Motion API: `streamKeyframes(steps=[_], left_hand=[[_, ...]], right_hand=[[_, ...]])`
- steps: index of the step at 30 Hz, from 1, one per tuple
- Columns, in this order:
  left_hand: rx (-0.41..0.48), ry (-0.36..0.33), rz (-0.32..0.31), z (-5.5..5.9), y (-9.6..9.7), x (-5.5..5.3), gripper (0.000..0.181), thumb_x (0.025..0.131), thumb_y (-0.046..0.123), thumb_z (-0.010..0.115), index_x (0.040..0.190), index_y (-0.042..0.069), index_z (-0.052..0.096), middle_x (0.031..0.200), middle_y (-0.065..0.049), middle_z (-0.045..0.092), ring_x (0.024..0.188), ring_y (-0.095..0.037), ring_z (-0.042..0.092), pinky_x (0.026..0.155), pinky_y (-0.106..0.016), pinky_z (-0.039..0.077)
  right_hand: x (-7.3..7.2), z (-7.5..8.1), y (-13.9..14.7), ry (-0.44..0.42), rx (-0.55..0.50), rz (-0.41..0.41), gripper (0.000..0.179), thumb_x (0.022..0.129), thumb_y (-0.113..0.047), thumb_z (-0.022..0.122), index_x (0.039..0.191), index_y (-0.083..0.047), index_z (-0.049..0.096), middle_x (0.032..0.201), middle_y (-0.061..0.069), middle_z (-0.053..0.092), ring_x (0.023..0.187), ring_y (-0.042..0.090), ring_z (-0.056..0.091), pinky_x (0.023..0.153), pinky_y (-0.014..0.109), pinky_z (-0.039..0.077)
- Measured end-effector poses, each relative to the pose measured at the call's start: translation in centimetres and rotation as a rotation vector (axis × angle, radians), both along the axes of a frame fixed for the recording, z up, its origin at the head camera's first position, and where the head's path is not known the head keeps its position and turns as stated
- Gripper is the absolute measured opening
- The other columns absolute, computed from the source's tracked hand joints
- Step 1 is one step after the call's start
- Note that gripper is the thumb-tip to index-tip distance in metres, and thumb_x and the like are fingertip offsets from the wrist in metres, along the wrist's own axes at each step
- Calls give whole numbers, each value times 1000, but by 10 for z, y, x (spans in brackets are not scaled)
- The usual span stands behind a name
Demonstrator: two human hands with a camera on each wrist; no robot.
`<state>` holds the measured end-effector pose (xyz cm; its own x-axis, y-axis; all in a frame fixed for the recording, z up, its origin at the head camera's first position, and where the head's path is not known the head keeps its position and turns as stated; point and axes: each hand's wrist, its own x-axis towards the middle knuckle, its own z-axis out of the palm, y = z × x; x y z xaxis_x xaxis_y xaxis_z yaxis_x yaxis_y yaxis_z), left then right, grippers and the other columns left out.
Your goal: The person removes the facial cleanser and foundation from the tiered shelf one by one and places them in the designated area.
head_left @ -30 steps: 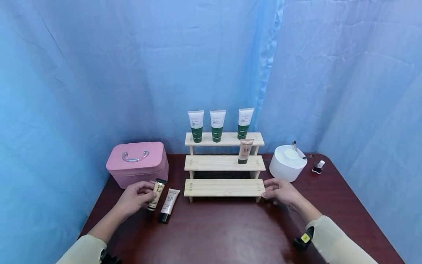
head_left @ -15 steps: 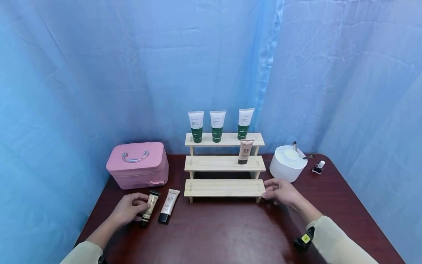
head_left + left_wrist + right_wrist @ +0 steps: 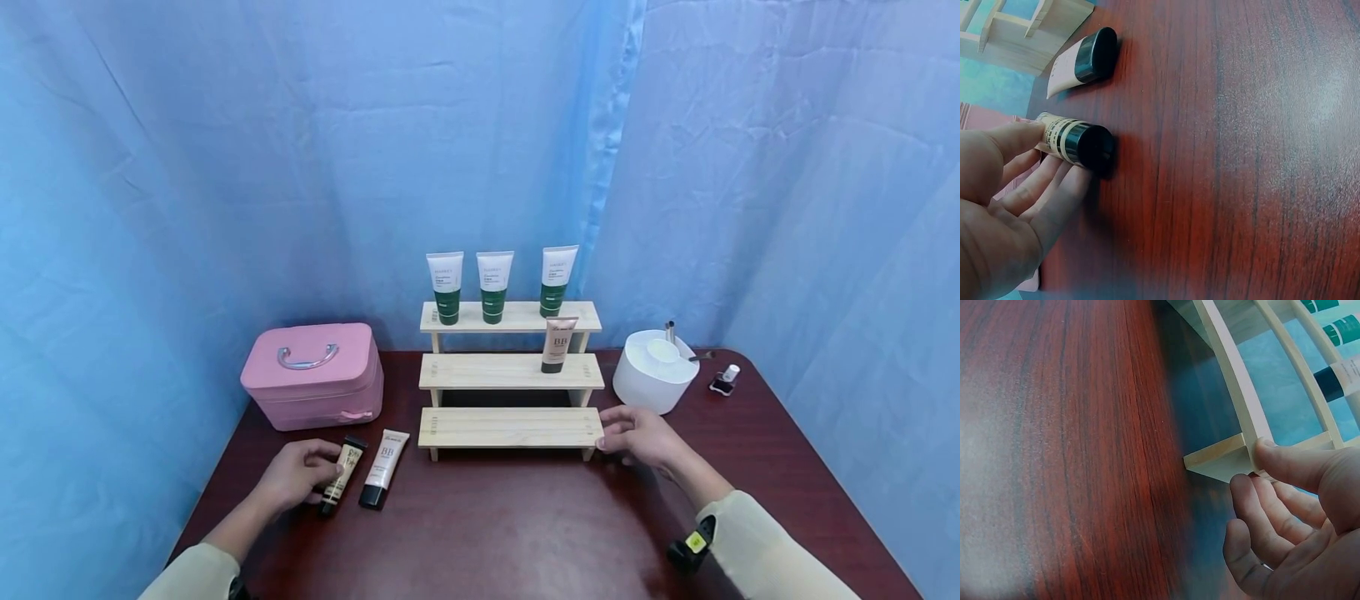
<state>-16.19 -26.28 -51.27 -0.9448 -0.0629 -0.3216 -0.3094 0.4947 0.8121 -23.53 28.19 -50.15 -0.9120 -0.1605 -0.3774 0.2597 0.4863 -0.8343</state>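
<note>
"BB" reads in dark capitals on the pale pink tube (image 3: pixel 384 468) lying on the counter (image 3: pixel 480 525); finer lines around it too small. Same "BB" on the pink tube (image 3: pixel 557 345) standing on the wooden rack's (image 3: pixel 480 372) middle tier. Gold tube (image 3: pixel 342 478) in left hand (image 3: pixel 297 475): dark lettering, illegible. Three white-and-green tubes (image 3: pixel 493 275), top tier: print too small to make out.

Left hand (image 3: pixel 294 477) pinching, right hand (image 3: pixel 639 435) gripping
</note>
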Motion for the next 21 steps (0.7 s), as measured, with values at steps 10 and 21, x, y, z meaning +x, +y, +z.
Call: streamKeyframes(steps=[10, 21], left_hand=[[-43, 1, -7, 0, 4, 1, 35, 94, 6, 71, 128, -4, 65, 93, -9, 73, 79, -18, 67, 59, -39, 60], [-62, 0, -5, -1, 3, 2, 34, 93, 3, 70, 126, -4, 67, 99, -12, 69, 79, -18, 65, 58, -38, 59]], right_hand=[[0, 4, 0, 2, -5, -4, 59, 85, -8, 80, 137, 5, 55, 101, 11, 73, 84, 21, 70, 67, 41, 55], [1, 1, 0, 18, -7, 11, 60, 86, -7, 79, 138, 7, 54, 100, 10, 73, 83, 21, 70, 64, 40, 55]])
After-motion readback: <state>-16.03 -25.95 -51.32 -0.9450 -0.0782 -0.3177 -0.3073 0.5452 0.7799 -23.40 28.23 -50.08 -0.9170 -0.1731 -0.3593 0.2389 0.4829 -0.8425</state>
